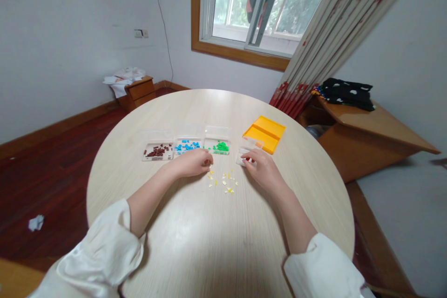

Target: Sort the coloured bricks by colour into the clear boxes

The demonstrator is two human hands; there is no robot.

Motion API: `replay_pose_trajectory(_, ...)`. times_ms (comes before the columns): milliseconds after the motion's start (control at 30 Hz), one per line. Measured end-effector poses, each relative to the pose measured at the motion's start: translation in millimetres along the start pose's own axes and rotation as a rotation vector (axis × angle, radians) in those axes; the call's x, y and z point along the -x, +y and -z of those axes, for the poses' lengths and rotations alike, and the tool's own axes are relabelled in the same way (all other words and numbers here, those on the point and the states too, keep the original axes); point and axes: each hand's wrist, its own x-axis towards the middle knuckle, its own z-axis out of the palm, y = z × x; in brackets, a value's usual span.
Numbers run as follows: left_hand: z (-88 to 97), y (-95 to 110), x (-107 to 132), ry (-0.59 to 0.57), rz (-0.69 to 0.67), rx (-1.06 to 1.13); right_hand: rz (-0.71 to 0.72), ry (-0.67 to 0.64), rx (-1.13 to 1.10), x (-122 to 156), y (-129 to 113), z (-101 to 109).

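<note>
My left hand (194,162) is closed in a pinch above the table, just in front of the box of green pieces; what lies between its fingertips is too small to make out. Beside its fingers, small yellow and pale cream building pieces (228,191) are scattered on the wood. On the other side, my right hand (261,168) curls thumb and fingers together over a small clear plastic box (239,159) that partly hides behind it. Whatever those fingers grip cannot be seen clearly.
Three clear boxes with raised lids stand in a row, holding brown pieces (159,151), blue pieces (187,146) and green pieces (221,147). An open yellow case (267,131) lies at the right. All rest on a round wooden table (195,242).
</note>
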Motion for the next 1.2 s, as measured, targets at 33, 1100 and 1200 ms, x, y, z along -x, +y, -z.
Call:
replay_pose_trajectory(33,0.0,-0.6,-0.1,-0.002,-0.001,0.006,0.003,-0.005,-0.023,0.2,-1.5,1.0)
replay_pose_trajectory(1100,-5.2,-6.6,-7.0,0.426,0.071,0.175,0.273,-0.154,-0.169,-9.9,-35.0,-65.7)
replay_pose_trajectory(1200,-3.5,-5.0,-7.0,0.459,0.093,0.188,0.312,-0.184,-0.168,-11.2,-36.9,-67.0)
